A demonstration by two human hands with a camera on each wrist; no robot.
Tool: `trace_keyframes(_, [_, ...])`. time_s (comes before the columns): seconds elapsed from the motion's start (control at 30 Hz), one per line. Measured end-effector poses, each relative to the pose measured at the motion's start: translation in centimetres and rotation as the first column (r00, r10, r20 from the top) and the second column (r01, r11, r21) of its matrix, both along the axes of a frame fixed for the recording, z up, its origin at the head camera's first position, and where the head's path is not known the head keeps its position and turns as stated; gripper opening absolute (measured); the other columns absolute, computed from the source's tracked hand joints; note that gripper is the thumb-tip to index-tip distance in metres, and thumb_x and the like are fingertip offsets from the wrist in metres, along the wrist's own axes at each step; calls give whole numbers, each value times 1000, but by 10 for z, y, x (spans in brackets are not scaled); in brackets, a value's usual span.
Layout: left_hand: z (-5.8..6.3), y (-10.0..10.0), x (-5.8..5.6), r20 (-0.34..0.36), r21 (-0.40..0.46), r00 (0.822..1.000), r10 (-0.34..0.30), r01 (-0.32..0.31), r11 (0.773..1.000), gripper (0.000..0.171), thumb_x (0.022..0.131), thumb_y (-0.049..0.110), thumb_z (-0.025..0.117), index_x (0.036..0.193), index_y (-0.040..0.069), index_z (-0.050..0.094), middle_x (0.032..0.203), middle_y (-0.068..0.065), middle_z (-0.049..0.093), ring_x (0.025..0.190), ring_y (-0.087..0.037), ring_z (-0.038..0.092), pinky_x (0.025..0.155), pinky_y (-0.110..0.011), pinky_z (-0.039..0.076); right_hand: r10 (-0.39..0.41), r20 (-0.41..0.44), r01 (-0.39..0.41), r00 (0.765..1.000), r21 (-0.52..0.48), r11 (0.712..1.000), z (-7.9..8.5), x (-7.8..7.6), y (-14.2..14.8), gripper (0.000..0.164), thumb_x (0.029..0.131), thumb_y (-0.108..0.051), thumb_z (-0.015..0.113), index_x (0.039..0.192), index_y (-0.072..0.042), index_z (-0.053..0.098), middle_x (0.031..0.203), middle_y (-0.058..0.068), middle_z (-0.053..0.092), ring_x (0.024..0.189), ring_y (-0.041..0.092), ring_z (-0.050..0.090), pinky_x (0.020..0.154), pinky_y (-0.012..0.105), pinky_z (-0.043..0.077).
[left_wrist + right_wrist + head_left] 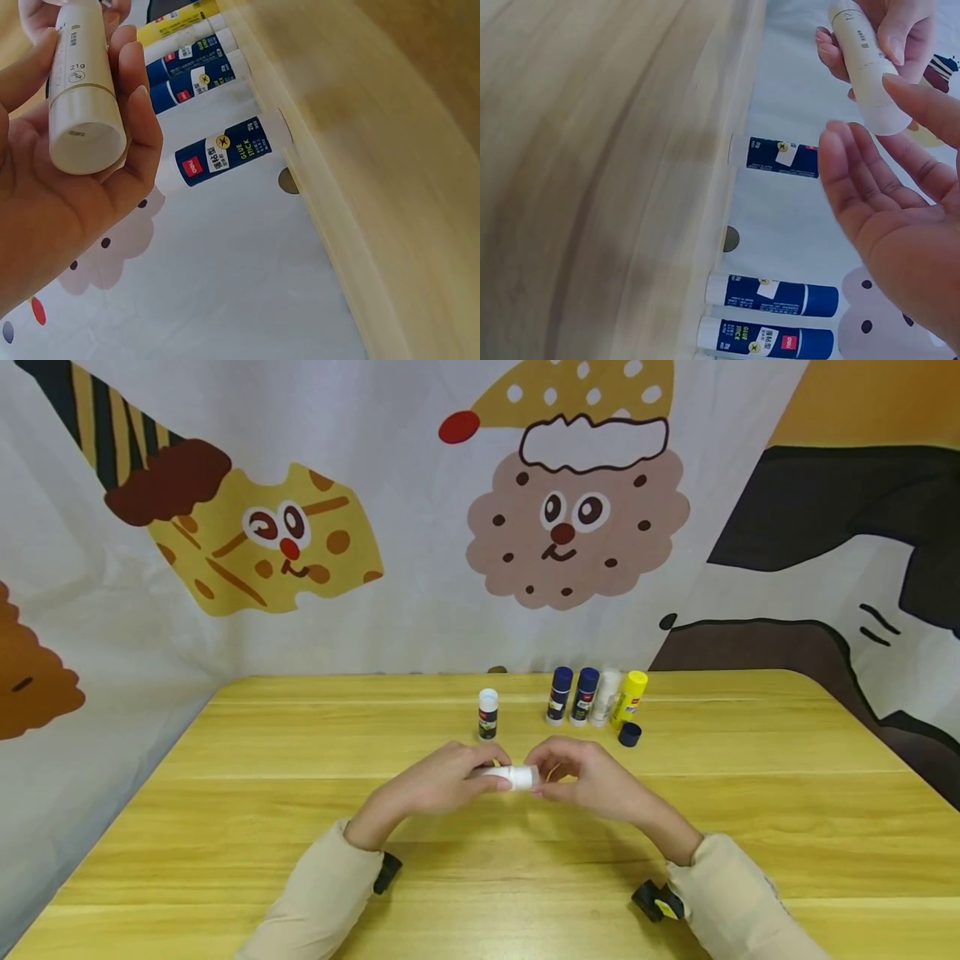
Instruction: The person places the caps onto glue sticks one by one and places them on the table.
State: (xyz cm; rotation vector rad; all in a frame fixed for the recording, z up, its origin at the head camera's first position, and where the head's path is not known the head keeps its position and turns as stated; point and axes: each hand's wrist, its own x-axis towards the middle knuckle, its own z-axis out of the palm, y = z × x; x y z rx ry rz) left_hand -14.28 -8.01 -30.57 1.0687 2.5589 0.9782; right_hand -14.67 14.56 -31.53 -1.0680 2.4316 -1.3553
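A white glue stick (pixel 517 777) lies roughly level between my two hands above the table. My left hand (pixel 450 778) grips its body, with the thumb along the near side; in the left wrist view the glue stick (pixel 84 90) shows its round, hollow-looking base and a "21g" print. My right hand (pixel 592 778) pinches the other end between thumb and forefinger, the remaining fingers loosely bent. In the right wrist view, that end of the glue stick (pixel 881 109) meets the thumb and forefinger of the right hand (pixel 907 232).
Beyond the hands stands a white-capped dark glue stick (pixel 488 714). To its right are two blue glue sticks (pixel 559 696), a whitish one (pixel 604 697) and a yellow one (pixel 630 700). A dark blue cap (pixel 629 734) sits before them. A printed cloth (pixel 420 527) hangs behind the table.
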Motion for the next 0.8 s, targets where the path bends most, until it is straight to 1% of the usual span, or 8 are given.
trace_keyframes(0.13, [2,-1,0,5,8,1000,6,-6,1000,19,93,19,54,107,7,60,85,2,59,61,-6,45,58,-21,40,-9,-11,9,1000,12,1000,1,-1,1,21,80,-7,70,98,-3,61,92,5,60,80,16,57,69,31,50])
trace_keyframes(0.4, [3,-1,1,9,27,1000,-5,5,1000,20,93,18,53,109,6,59,83,2,58,59,-6,42,57,-21,39,-5,-27,5,1000,-11,1000,-1,-1,2,19,82,-10,69,98,-3,62,92,4,61,79,16,57,69,31,49])
trace_keyframes(0.67, [2,-1,1,1,40,1000,-19,19,999,19,93,17,54,108,6,59,85,2,59,62,-6,44,60,-21,41,12,-58,-15,998,-43,999,-3,-1,1,17,82,-10,69,96,-4,62,91,5,61,77,16,58,68,33,50])
trace_keyframes(0.8, [1,-2,0,16,59,1000,-24,23,998,20,93,18,53,108,6,59,85,0,60,60,-6,43,59,-21,41,1,-47,-4,999,-61,998,-2,0,1,18,81,-8,70,96,-5,62,92,3,61,78,16,58,70,33,50])
